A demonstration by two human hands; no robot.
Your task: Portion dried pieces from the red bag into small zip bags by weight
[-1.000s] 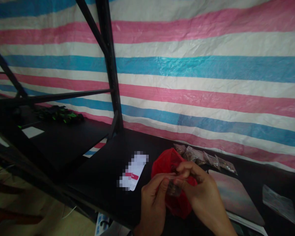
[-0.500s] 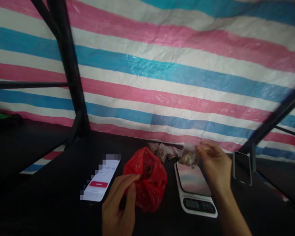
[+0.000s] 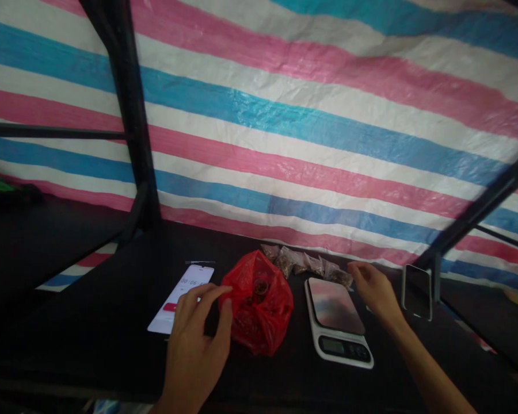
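Note:
A red plastic bag (image 3: 259, 328) stands with its mouth gathered open and dark contents inside. My left hand (image 3: 198, 333) is at the bag's left edge, thumb and fingers apart; the fingertips seem to touch the plastic. To the right lies a white kitchen scale (image 3: 344, 351) with a bare shiny plate. Behind it, small clear bags (image 3: 313, 265) of brownish dried bits lie in a row. My right hand (image 3: 373, 293) is just right of the last small bag (image 3: 339, 275), fingers loosely extended and holding nothing that I can see.
A phone (image 3: 181, 293) with a lit timer screen lies left of the red bag, partly behind my left hand. Another phone (image 3: 417, 292) with a dark screen leans at the right. Dark metal posts (image 3: 133, 115) and a striped tarp (image 3: 306, 144) bound the black table (image 3: 90, 333).
My right hand has set the small clear bag down at the right end of the row and let it go. The left hand has shifted slightly left. The view has tilted a little.

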